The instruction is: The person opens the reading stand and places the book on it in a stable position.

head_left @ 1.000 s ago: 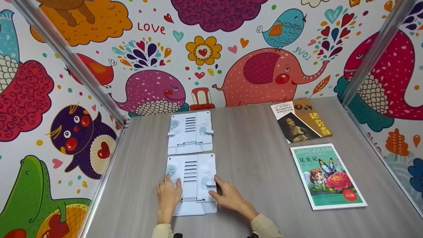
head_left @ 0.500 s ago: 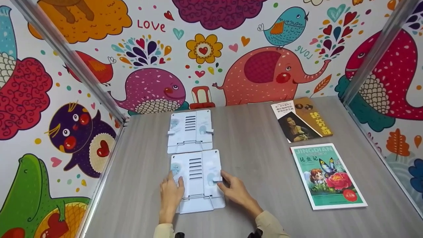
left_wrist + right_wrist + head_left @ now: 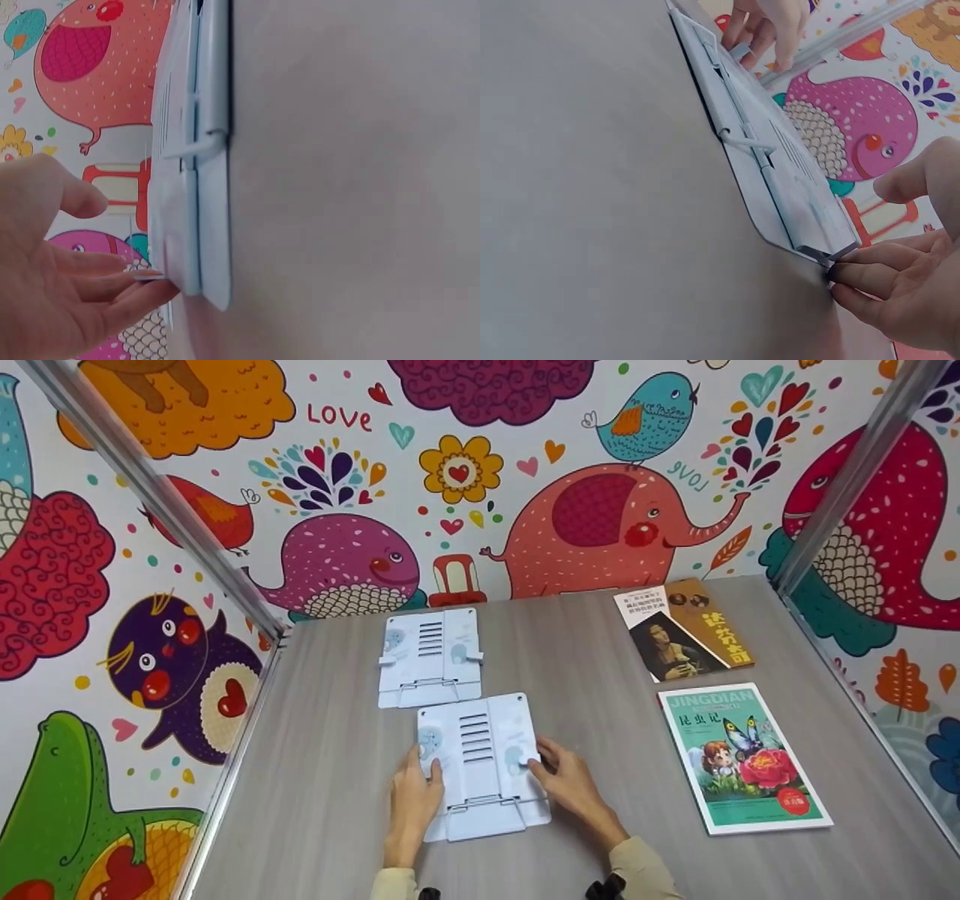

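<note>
A pale blue-white folding book stand point(image 3: 480, 780), with a row of slots and a wire prop along its front, lies flat on the table between both hands. The left hand point(image 3: 415, 802) grips its left edge; in the left wrist view the fingers point(image 3: 142, 296) are at the edge by a small side tab, with the thumb raised above. On the opposite edge, the right hand point(image 3: 574, 787) holds on beside the other tab, its fingers point(image 3: 870, 281) bent at the stand's edge and its thumb apart. Directly behind lies a second matching book stand point(image 3: 430, 660).
To the right lie a green-covered book point(image 3: 746, 757) with a butterfly and flower, and behind it a brown-and-white book point(image 3: 679, 634) with a portrait. Wood-grain table point(image 3: 315, 780) surrounds them. Patterned panels and metal posts point(image 3: 180, 510) border the back and sides.
Both hands have moved to the right together, taking the front book stand with them. It now sits offset to the right of the rear stand, which stays in place with the books.
</note>
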A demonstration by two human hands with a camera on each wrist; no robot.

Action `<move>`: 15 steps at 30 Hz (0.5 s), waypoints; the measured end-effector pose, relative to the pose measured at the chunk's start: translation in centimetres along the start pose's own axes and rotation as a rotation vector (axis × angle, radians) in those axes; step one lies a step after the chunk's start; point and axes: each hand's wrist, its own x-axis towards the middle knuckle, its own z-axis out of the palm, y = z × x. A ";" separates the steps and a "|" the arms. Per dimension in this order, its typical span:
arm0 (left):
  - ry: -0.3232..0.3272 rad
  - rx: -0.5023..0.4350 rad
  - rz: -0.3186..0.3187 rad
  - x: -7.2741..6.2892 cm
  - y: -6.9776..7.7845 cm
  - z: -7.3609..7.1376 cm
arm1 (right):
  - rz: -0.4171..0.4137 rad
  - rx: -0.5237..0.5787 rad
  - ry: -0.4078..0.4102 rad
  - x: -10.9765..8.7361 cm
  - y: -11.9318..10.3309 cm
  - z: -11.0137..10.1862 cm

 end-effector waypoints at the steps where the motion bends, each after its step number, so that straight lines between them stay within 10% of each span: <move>1: -0.003 -0.007 0.011 0.0 0.3 0.3 | 0.002 -0.001 0.016 0.0 0.1 -0.4; 15: -0.107 -0.105 0.085 -0.2 3.4 3.3 | 0.071 -0.073 0.181 -0.3 1.4 -4.3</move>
